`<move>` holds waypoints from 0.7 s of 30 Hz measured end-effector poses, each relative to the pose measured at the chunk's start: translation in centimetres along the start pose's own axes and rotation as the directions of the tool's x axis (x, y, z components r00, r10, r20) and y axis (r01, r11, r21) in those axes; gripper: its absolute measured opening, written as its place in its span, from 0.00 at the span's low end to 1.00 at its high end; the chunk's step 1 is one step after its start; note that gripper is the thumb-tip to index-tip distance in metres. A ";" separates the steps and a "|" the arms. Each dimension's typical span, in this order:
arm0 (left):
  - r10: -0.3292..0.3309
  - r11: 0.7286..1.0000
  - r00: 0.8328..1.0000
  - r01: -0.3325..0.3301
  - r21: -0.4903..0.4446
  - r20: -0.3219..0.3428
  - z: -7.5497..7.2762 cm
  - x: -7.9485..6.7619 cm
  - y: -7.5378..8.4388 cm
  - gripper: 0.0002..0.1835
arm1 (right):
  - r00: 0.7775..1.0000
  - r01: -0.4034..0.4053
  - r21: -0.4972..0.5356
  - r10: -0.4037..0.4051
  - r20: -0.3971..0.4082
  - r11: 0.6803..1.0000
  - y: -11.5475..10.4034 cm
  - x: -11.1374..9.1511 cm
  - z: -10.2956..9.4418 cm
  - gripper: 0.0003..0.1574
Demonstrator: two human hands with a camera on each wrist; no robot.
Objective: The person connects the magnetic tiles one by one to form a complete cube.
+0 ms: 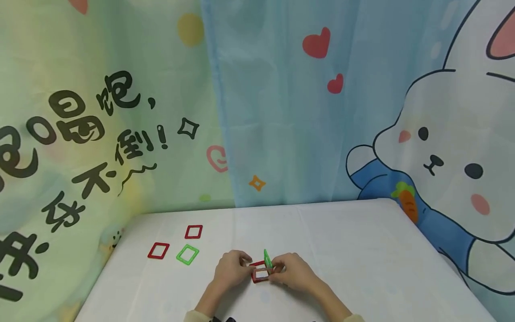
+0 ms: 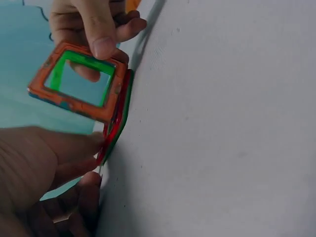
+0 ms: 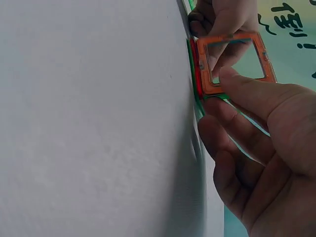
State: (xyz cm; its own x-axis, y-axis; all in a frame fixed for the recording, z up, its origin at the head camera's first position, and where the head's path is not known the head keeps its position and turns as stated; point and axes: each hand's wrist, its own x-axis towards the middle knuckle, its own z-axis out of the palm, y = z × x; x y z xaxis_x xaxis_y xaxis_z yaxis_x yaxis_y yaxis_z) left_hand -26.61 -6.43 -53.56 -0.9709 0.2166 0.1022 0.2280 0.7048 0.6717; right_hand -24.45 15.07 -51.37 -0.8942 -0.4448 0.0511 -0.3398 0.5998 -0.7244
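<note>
Magnetic square frame tiles are between the two hands. My right hand pinches an orange square tile, raised on edge, between thumb and fingers. Behind it a green tile also stands up, seen through the orange tile's opening in the left wrist view. Flat at their foot lies a red tile with a green tile under it. My left hand pinches the red tile's near edge with thumb and finger in the left wrist view.
Two red tiles and a green tile lie flat on the white table, left of the hands. A printed curtain hangs behind the table's far edge.
</note>
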 end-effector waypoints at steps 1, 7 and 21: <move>0.001 1.000 1.000 -0.001 -0.010 0.003 -0.1 -0.2 -0.1 0.09 | 1.000 -0.004 -0.005 0.004 -0.003 1.000 -0.1 0.0 0.1 0.09; 0.007 0.999 0.999 -0.005 -0.040 0.043 -0.2 -0.8 -0.5 0.10 | 0.999 -0.034 0.009 0.034 0.003 0.999 -0.2 0.0 0.3 0.11; 0.023 0.999 0.999 -0.021 -0.039 0.040 -0.1 -0.9 -0.8 0.13 | 1.000 -0.030 0.046 0.030 0.004 0.998 -0.7 0.0 0.0 0.09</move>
State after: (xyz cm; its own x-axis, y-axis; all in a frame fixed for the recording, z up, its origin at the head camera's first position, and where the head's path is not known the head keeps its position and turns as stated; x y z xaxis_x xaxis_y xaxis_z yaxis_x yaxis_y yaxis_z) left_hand -25.88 -7.25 -54.10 -0.9617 0.2594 0.0882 0.2456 0.6732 0.6975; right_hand -24.18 14.62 -50.87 -0.9029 -0.4291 0.0264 -0.2986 0.5819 -0.7565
